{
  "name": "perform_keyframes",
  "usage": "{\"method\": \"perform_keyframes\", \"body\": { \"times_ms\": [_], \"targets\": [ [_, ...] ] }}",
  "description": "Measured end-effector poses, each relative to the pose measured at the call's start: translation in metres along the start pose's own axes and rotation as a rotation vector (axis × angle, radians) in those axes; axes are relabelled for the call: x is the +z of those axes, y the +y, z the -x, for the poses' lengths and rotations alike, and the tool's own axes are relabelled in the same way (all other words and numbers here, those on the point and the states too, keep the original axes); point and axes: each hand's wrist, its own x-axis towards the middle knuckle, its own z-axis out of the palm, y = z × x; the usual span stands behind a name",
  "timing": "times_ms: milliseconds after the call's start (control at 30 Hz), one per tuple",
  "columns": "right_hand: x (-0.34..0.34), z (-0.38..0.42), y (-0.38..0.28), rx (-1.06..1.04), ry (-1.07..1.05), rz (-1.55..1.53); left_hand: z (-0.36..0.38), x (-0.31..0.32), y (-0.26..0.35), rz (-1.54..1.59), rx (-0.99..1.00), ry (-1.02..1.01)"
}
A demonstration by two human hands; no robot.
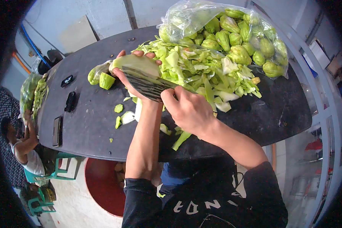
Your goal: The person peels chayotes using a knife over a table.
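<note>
My left hand holds a pale green halved chayote above the dark table, fingers curled over its far edge. My right hand grips the handle of a broad knife whose blade lies flat against the chayote's underside. Right behind both hands lies a heap of cut chayote pieces. A cut chunk and another chayote sit just left of my left hand.
A clear plastic bag of whole chayotes rests at the table's far right. Small scraps dot the table near its front edge. A red basin stands on the floor below. Another person sits at the left by green stools.
</note>
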Motion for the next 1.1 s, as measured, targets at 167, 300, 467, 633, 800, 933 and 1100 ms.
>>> {"method": "perform_keyframes", "body": {
  "times_ms": [167, 300, 467, 633, 800, 933, 1100],
  "targets": [
    [0.002, 0.0, 0.004, 0.043, -0.036, -0.028, 0.01, 0.023, -0.01, -0.152, -0.052, 0.15],
    [-0.004, -0.003, -0.001, 0.112, -0.084, -0.066, 0.007, 0.013, -0.01, -0.218, -0.057, 0.178],
    [-0.008, -0.007, 0.018, 0.129, -0.011, -0.399, 0.005, 0.026, -0.011, -0.394, -0.07, 0.169],
    [-0.035, -0.017, 0.044, 0.23, -0.079, -0.54, 0.002, 0.033, -0.011, -0.64, -0.115, 0.113],
    [-0.039, -0.019, 0.07, 0.217, -0.081, -0.507, -0.001, 0.03, -0.009, -0.675, -0.214, 0.098],
    [-0.042, -0.019, 0.082, 0.363, -0.133, -0.529, 0.001, 0.04, -0.009, -0.628, -0.34, 0.181],
    [-0.032, -0.016, 0.081, 0.388, 0.056, -0.504, -0.002, 0.024, -0.01, -0.258, -0.543, 0.254]
  ]
}}
